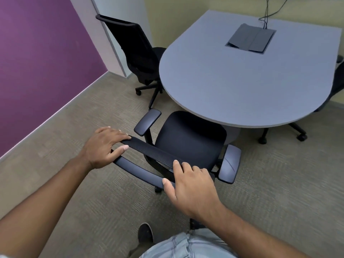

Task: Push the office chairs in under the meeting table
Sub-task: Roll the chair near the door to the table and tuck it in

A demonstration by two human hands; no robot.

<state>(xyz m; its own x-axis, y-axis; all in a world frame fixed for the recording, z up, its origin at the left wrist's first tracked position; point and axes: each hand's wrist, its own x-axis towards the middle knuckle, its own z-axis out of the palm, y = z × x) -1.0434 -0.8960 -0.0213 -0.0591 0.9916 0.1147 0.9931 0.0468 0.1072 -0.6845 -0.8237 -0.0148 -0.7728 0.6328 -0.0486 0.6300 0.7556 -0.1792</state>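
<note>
Three office chairs: one at six o'clock [189,142], one at eleven [137,53], one at three [331,86]. One counter [242,86]. Two hands: left [104,146], right [193,189].

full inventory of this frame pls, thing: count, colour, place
office chairs: 3, black; near chair at table's front edge, one at left by the wall, one mostly hidden at right
meeting table: 1, grey, centre right
cable box: 1, dark grey, set in tabletop
cables: black, count unclear, from box up the wall
carpet: beige
wall: purple, left
shoe: 1, black, bottom centre
left hand, right hand: on near chair's backrest top
</note>
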